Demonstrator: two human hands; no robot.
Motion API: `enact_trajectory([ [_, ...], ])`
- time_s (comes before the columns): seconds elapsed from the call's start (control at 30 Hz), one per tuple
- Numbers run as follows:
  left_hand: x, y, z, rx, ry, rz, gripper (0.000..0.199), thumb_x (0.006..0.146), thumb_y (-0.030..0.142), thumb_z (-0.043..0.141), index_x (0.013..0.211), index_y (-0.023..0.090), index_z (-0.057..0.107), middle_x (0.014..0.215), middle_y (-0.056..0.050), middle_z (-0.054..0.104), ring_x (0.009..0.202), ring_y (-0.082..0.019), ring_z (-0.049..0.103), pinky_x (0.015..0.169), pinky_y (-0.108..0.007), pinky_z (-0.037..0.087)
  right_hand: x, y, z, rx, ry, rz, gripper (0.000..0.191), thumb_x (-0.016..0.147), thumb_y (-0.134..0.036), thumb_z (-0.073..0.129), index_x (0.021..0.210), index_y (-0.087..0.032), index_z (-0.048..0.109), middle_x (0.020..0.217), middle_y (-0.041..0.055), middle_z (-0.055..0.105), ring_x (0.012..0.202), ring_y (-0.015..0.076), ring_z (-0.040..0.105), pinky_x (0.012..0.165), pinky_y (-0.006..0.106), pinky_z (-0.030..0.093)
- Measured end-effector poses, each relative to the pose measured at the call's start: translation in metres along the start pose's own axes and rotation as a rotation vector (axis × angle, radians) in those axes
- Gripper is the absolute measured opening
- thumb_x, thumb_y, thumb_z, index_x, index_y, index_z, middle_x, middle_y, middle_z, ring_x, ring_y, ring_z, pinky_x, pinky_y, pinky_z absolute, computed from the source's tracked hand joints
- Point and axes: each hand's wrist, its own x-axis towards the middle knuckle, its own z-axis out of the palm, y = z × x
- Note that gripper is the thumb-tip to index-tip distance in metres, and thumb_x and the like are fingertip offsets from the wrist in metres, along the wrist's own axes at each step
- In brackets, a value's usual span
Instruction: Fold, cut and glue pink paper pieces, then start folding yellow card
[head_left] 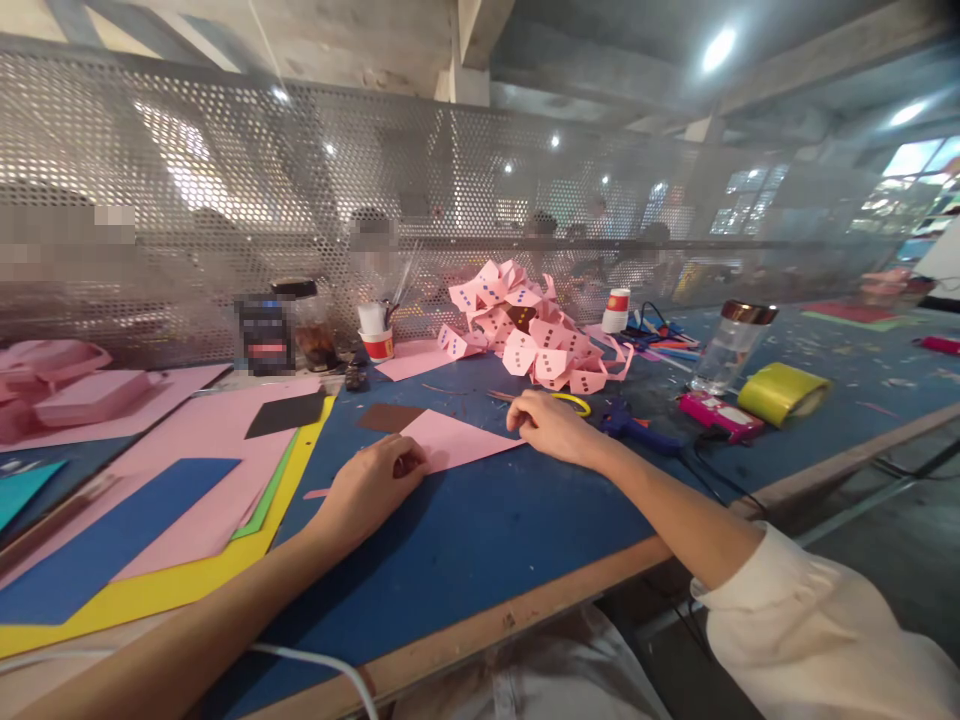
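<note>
A pink sheet of paper (461, 440) lies on the blue tabletop between my two hands, its right end tapering to a point. My left hand (379, 485) rests at the sheet's left edge, thumb and forefinger curled together on it. Over the right tip is my right hand (551, 428), its fingers bent into a pinch; what they hold, if anything, is hidden. A yellow ring-shaped handle (574, 403) shows just behind my right hand. Partly under the pink sheet sits a brown paper piece (386, 417). A blue glue gun (637, 425) lies right of my right hand.
Folded pink paper shapes with dark dots (540, 340) are heaped at the back. Coloured sheets (180, 500) cover the left side. A glass bottle (731, 345), a magenta device (720, 415) and a yellow roll (784, 392) stand right. Perforated metal screen (420, 190) closes the back.
</note>
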Motion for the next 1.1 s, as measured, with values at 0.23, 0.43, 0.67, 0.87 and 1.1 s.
enact_trajectory([
  [0.23,-0.001,0.006,-0.001,0.011,0.002,-0.023,0.023,0.086,0.043,0.053,0.084,0.023,0.065,0.082,-0.002,0.068,0.072,-0.019,0.061,0.064,-0.029,0.040,0.000,-0.027,0.017,0.159,-0.026,-0.222,0.006,0.089,-0.017,0.060,0.089,-0.018,0.065,0.091,0.0020,0.063,0.082,0.0124,0.059,0.076,0.023,0.043],
  [0.43,0.001,0.004,-0.001,0.004,-0.017,-0.048,0.022,0.084,0.041,0.054,0.085,0.023,0.066,0.084,-0.003,0.070,0.074,-0.020,0.063,0.066,-0.029,0.041,-0.001,-0.027,0.029,0.146,-0.060,-0.217,0.004,0.088,-0.019,0.064,0.090,-0.018,0.067,0.091,0.0020,0.062,0.078,0.0115,0.058,0.070,0.022,0.041],
  [0.67,0.004,-0.003,-0.007,-0.046,-0.081,-0.075,0.019,0.079,0.038,0.057,0.083,0.023,0.069,0.077,-0.002,0.071,0.071,-0.021,0.063,0.064,-0.029,0.041,-0.001,-0.027,0.028,0.163,-0.062,-0.225,0.004,0.089,-0.017,0.062,0.090,-0.019,0.066,0.090,0.0012,0.062,0.080,0.0112,0.058,0.071,0.021,0.041],
  [0.87,0.006,-0.023,-0.015,-0.086,-0.140,-0.082,0.019,0.076,0.037,0.058,0.082,0.024,0.071,0.077,-0.001,0.073,0.072,-0.021,0.065,0.066,-0.029,0.045,-0.003,-0.026,0.027,0.169,-0.081,-0.225,0.007,0.091,-0.017,0.060,0.092,-0.019,0.066,0.093,0.0021,0.062,0.081,0.0116,0.058,0.072,0.021,0.042],
  [1.1,0.005,-0.039,-0.023,-0.115,-0.195,-0.087,0.020,0.073,0.038,0.059,0.077,0.023,0.072,0.074,-0.002,0.072,0.069,-0.021,0.064,0.065,-0.030,0.045,-0.004,-0.027,0.026,0.176,-0.088,-0.225,0.008,0.091,-0.017,0.059,0.093,-0.019,0.067,0.095,0.0025,0.063,0.083,0.0121,0.059,0.073,0.022,0.042],
])
